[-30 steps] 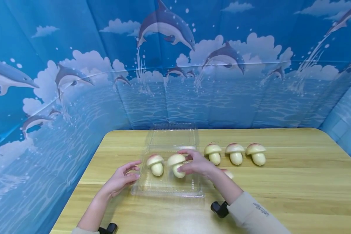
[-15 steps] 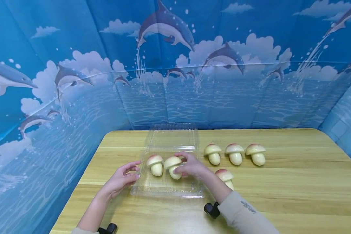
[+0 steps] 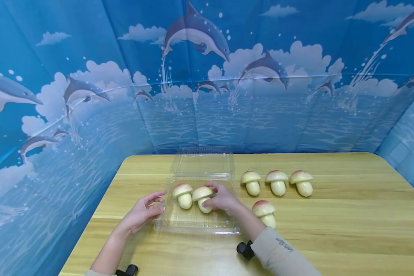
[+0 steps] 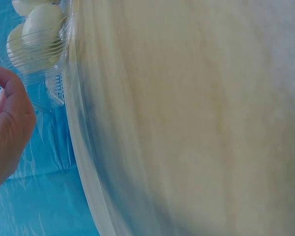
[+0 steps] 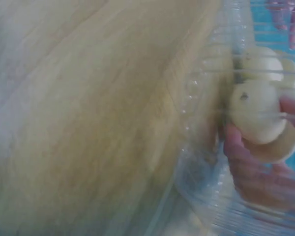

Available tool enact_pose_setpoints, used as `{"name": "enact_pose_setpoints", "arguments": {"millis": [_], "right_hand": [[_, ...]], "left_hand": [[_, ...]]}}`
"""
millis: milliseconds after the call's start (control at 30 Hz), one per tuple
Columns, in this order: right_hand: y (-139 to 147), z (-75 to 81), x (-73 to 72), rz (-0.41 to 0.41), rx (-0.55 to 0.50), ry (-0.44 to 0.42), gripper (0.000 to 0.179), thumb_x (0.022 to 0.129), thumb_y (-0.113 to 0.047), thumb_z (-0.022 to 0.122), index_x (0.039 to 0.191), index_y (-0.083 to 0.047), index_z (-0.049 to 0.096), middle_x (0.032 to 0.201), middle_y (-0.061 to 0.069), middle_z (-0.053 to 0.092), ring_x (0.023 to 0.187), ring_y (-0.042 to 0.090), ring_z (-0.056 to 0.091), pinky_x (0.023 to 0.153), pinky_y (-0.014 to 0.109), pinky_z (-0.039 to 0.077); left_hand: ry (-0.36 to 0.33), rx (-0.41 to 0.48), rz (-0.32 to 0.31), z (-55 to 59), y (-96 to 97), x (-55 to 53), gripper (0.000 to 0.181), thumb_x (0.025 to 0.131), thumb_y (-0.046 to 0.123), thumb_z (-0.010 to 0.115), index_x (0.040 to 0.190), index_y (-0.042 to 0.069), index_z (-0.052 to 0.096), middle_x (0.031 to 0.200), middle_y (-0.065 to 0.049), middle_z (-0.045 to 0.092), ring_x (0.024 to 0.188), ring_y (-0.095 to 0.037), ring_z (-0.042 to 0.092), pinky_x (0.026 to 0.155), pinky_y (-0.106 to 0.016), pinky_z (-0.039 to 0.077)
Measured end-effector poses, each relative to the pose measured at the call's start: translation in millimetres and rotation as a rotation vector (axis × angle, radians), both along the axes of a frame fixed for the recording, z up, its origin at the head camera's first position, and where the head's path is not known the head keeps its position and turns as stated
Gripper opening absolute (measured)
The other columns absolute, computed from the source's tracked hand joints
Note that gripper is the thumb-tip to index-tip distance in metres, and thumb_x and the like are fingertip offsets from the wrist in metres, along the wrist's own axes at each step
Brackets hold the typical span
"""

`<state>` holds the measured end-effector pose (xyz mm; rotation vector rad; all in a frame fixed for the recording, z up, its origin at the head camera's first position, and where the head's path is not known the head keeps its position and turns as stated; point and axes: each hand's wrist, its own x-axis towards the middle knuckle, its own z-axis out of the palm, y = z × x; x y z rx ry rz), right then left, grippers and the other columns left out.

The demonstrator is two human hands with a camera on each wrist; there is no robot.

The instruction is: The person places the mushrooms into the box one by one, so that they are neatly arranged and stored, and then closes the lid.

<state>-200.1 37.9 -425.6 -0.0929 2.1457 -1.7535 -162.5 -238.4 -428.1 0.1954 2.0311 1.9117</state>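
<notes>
In the head view my right hand [image 3: 224,200] grips a cream mushroom [image 3: 202,194] inside the clear plastic clamshell box [image 3: 183,225], thumb on the stem side and fingers by the cap. Close beside it, to the left, lies a second mushroom [image 3: 183,195] with a pinkish cap. The right wrist view looks through the box wall at the gripped mushroom [image 5: 255,112], its stem end toward the camera. My left hand [image 3: 142,211] is at the box's left edge, thumb and fingers spread and gently bent; whether they press on the rim is hard to tell.
Behind the base, the box's lid [image 3: 203,163] lies folded back. A row of mushrooms [image 3: 276,182] stands to its right on the wooden table [image 3: 338,222]. Another mushroom [image 3: 265,214] lies near my right forearm. A blue dolphin curtain [image 3: 207,111] hangs behind the table.
My right hand has shifted left and slightly toward me with the mushroom, bringing it against the one on the left. The mushroom by my forearm has come into view. My left hand stays put.
</notes>
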Motion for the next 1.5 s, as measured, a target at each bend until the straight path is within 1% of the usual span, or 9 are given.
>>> {"name": "enact_pose_setpoints", "arguments": {"millis": [133, 333, 600, 900, 1233, 1367, 1500], "right_hand": [[-1.4, -2.6, 1.0, -0.014, 0.004, 0.024, 0.070, 0.068, 0.009, 0.074, 0.131, -0.002, 0.047, 0.110, 0.021, 0.046, 0.072, 0.021, 0.052, 0.057, 0.029, 0.050], [-3.6, -4.4, 1.6, -0.047, 0.034, 0.059, 0.069, 0.069, 0.006, 0.075, 0.131, -0.005, 0.048, 0.109, 0.019, 0.047, 0.078, 0.024, 0.053, 0.061, 0.032, 0.052], [-5.6, -4.7, 1.0, -0.074, 0.035, 0.088, 0.062, 0.068, 0.007, 0.075, 0.122, -0.006, 0.048, 0.106, 0.019, 0.048, 0.072, 0.022, 0.053, 0.056, 0.028, 0.049], [-7.6, -7.0, -1.0, -0.104, 0.026, 0.087, 0.060, 0.067, 0.007, 0.075, 0.119, -0.007, 0.049, 0.107, 0.018, 0.050, 0.074, 0.023, 0.053, 0.056, 0.028, 0.050], [-9.1, -5.8, -1.4, -0.105, 0.034, 0.096, 0.060, 0.069, 0.007, 0.075, 0.121, -0.006, 0.049, 0.112, 0.021, 0.049, 0.076, 0.023, 0.054, 0.057, 0.030, 0.050], [-9.3, -4.8, -0.9, -0.106, 0.034, 0.099, 0.059, 0.069, 0.008, 0.074, 0.121, -0.006, 0.049, 0.112, 0.021, 0.049, 0.077, 0.023, 0.053, 0.056, 0.029, 0.050], [-10.1, -5.0, -0.8, -0.106, 0.035, 0.105, 0.059, 0.068, 0.008, 0.074, 0.120, -0.006, 0.049, 0.111, 0.020, 0.049, 0.075, 0.022, 0.052, 0.055, 0.028, 0.049]], "left_hand": [[-0.006, 0.000, 0.003, -0.9, 0.6, -0.5, 0.063, 0.086, 0.000, 0.061, 0.141, -0.007, 0.030, 0.107, -0.008, 0.042, 0.071, -0.004, 0.049, 0.064, -0.018, 0.045], [-0.004, 0.014, -0.012, -3.5, 0.2, -1.7, 0.063, 0.087, 0.000, 0.060, 0.141, -0.007, 0.028, 0.108, -0.008, 0.041, 0.071, -0.004, 0.048, 0.064, -0.018, 0.044], [-0.010, 0.012, 0.001, -3.5, -0.3, -1.4, 0.063, 0.086, -0.001, 0.060, 0.141, -0.007, 0.029, 0.107, -0.006, 0.042, 0.071, -0.003, 0.049, 0.065, -0.017, 0.045], [-0.013, 0.018, -0.003, -3.5, 0.1, -1.6, 0.063, 0.087, 0.000, 0.060, 0.141, -0.007, 0.029, 0.108, -0.006, 0.043, 0.073, -0.004, 0.050, 0.065, -0.017, 0.046], [-0.012, 0.016, -0.005, -2.8, 0.2, -2.0, 0.063, 0.087, 0.001, 0.061, 0.141, -0.007, 0.029, 0.108, -0.007, 0.043, 0.073, -0.004, 0.050, 0.064, -0.018, 0.046], [-0.012, 0.017, -0.005, -3.1, 0.0, -1.9, 0.064, 0.086, 0.000, 0.061, 0.141, -0.007, 0.029, 0.108, -0.007, 0.042, 0.073, -0.004, 0.050, 0.064, -0.017, 0.046], [-0.016, 0.014, 0.000, -3.6, 0.0, -2.0, 0.064, 0.086, 0.000, 0.061, 0.141, -0.007, 0.029, 0.108, -0.006, 0.043, 0.073, -0.004, 0.051, 0.064, -0.018, 0.046]]}}
